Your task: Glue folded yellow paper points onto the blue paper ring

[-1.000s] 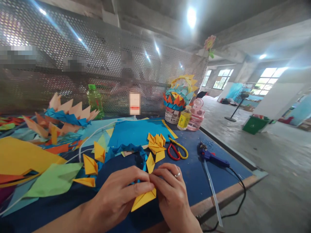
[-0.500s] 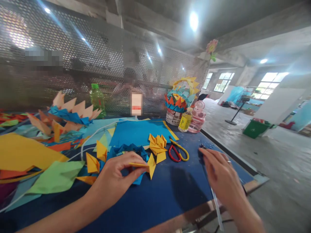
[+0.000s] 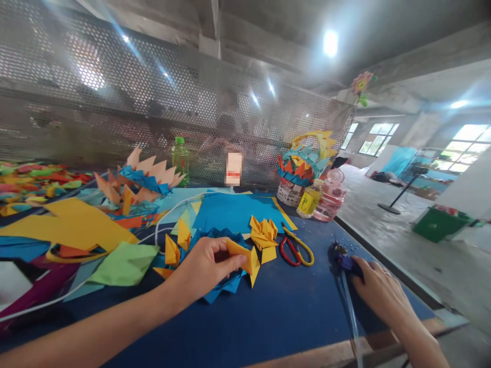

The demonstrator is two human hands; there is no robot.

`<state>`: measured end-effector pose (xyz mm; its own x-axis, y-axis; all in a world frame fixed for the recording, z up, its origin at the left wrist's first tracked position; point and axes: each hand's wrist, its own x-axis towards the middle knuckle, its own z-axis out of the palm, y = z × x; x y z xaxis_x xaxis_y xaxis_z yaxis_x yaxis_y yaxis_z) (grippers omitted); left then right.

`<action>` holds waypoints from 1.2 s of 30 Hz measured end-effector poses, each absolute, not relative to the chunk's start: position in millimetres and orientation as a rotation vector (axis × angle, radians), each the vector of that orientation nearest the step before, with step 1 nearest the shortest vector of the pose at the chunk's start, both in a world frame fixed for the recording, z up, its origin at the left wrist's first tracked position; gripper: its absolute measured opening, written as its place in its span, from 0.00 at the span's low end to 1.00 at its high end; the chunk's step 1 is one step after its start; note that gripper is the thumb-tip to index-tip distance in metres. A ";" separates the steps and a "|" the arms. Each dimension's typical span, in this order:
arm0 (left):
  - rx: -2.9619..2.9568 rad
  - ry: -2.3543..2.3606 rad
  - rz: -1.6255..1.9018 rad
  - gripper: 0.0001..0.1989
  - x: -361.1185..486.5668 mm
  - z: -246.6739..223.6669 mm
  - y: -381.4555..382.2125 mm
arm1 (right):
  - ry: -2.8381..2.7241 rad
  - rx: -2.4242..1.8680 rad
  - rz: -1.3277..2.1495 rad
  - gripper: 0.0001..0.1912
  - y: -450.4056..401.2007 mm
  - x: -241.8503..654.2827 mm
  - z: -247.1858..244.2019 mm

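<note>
My left hand [image 3: 210, 268] pinches a folded yellow paper piece [image 3: 240, 249] between thumb and fingers, over a ring of folded blue paper [image 3: 222, 294]. Another pointed yellow piece [image 3: 253, 271] shows just beyond the fingertips. On the right, my right hand [image 3: 378, 289] rests at a dark purple tool [image 3: 345, 261] with a clear glue stick; its fingers are curled at the tool's near side, partly hidden. Between the hands lie red-and-yellow scissors [image 3: 297, 250] and a cluster of folded yellow pieces [image 3: 263, 231].
Yellow sheets [image 3: 72, 225], a light green sheet [image 3: 125, 263] and a white cable cover the left side. Blue paper [image 3: 233, 212] lies ahead. Behind stand a green bottle [image 3: 180, 161], a paper basket [image 3: 293, 189], a yellow-labelled bottle [image 3: 309, 199] and a pink bottle [image 3: 330, 199].
The view has swung left, so things appear further right. The yellow piece in my left hand is turned to show its broad side. My right hand has shifted to the near side of the purple tool.
</note>
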<state>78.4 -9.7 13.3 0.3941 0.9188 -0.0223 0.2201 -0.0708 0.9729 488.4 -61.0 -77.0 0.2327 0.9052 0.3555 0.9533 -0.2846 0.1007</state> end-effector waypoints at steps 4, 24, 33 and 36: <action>1.586 1.050 0.816 0.12 76.8 11.4 -4.6 | -1.708 -2.216 -0.427 0.18 -63.3 475.8 -67.7; 1.626 1.239 0.813 0.16 69.7 13.3 15.6 | -1.708 -1.107 0.038 0.06 -96.0 278.6 -54.5; 1.694 1.201 0.766 0.17 70.0 7.0 17.3 | -1.827 -1.087 0.139 0.03 -89.6 282.3 -63.4; 1.709 1.193 0.741 0.17 69.5 7.3 17.4 | -1.845 -1.093 0.128 0.04 -89.1 282.7 -67.5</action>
